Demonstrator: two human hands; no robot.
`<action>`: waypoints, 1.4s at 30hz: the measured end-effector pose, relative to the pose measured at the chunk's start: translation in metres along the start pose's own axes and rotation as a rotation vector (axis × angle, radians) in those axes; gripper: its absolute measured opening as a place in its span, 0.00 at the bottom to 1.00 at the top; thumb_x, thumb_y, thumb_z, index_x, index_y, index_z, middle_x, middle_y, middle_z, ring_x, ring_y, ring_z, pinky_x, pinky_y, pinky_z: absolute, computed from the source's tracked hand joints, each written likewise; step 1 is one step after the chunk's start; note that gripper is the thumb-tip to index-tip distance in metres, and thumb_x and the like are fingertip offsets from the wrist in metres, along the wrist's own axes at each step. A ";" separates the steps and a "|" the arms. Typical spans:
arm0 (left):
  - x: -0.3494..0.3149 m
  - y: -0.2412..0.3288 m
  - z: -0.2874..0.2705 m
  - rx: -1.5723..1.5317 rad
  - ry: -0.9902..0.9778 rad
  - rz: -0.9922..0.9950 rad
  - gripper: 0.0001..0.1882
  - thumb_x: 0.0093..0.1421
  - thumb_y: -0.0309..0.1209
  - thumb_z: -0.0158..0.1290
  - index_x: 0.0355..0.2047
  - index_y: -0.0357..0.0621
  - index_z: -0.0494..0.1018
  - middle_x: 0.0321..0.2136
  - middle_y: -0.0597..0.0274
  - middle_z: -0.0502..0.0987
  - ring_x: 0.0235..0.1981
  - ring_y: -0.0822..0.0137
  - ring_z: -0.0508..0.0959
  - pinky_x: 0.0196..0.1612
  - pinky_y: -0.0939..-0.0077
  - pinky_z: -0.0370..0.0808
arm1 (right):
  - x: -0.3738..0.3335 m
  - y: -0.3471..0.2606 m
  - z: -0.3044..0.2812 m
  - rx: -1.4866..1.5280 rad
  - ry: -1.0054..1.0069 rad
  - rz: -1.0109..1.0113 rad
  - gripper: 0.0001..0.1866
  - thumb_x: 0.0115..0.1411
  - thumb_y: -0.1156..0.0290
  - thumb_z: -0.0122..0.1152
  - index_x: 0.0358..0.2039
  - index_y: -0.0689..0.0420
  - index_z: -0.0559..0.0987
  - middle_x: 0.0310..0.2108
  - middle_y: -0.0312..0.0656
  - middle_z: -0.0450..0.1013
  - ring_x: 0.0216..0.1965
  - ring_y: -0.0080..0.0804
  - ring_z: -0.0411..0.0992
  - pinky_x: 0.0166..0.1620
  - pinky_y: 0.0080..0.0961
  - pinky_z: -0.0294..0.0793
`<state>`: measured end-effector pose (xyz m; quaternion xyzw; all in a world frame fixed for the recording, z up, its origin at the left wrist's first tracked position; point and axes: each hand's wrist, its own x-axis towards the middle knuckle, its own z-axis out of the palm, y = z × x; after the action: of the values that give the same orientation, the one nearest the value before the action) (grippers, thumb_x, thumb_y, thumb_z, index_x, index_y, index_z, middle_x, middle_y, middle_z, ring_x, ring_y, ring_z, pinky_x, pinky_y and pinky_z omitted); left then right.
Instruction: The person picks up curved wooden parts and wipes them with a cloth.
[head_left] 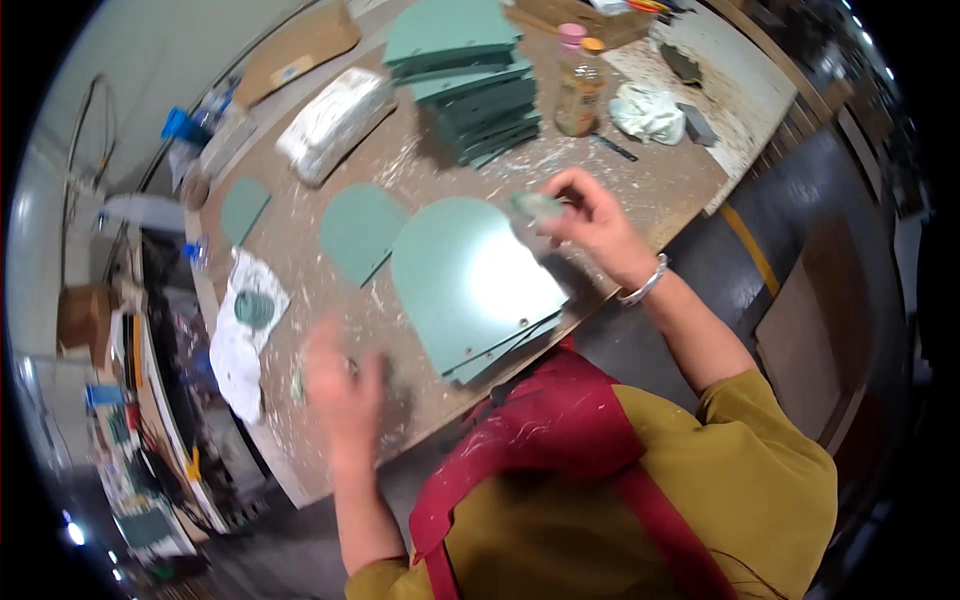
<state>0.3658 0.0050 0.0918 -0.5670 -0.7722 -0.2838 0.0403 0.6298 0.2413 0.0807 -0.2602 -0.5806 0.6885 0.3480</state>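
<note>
We see our right hand (590, 215) raised just above the workbench (660, 190), its fingers pinched on a small pale green wad (538, 206), perhaps a sponge or cloth; we cannot tell which. That wad sits at the upper right edge of the large arched green panel (465, 280), which lies flat near the front edge of the bench on top of at least one more panel like it. Our left hand (340, 380) is blurred over the bench to the left of this panel; we cannot tell whether it grips anything. Further left lies a white rag (235, 350) with a round green disc (254, 309) on it. Behind the large panel lie a smaller arched panel (360, 230), a stack of green panels (470, 75) and a plastic bottle (579, 90).
</note>
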 end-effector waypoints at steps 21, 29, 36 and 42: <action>0.007 0.104 0.082 -0.004 -0.097 0.211 0.24 0.59 0.39 0.58 0.56 0.55 0.73 0.61 0.58 0.67 0.62 0.55 0.65 0.62 0.52 0.62 | 0.108 -0.027 0.114 -0.509 -0.879 -0.119 0.19 0.55 0.71 0.70 0.46 0.58 0.76 0.36 0.35 0.73 0.39 0.23 0.69 0.43 0.24 0.72; 0.004 0.102 0.086 -0.039 -0.094 0.194 0.23 0.60 0.39 0.57 0.57 0.56 0.73 0.64 0.56 0.65 0.64 0.54 0.63 0.63 0.51 0.59 | 0.108 -0.028 0.149 -0.818 -1.357 -0.326 0.18 0.59 0.64 0.65 0.47 0.60 0.80 0.43 0.47 0.75 0.42 0.44 0.75 0.47 0.36 0.74; 0.005 0.103 0.083 -0.039 -0.133 0.179 0.23 0.61 0.39 0.57 0.57 0.57 0.72 0.63 0.56 0.66 0.63 0.55 0.64 0.61 0.53 0.60 | 0.115 -0.010 0.160 -0.833 -1.525 -0.541 0.16 0.58 0.67 0.65 0.45 0.62 0.79 0.43 0.46 0.75 0.42 0.47 0.75 0.46 0.36 0.75; 0.003 0.102 0.087 -0.064 -0.111 0.153 0.23 0.60 0.40 0.57 0.56 0.57 0.73 0.62 0.58 0.67 0.63 0.54 0.64 0.61 0.52 0.61 | 0.104 -0.014 0.160 -0.787 -1.492 -0.528 0.15 0.57 0.69 0.66 0.43 0.62 0.80 0.41 0.46 0.75 0.42 0.47 0.76 0.46 0.36 0.75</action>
<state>0.4790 0.0693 0.0603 -0.6401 -0.7184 -0.2724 0.0008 0.4456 0.2247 0.1296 0.2984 -0.8925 0.3263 -0.0889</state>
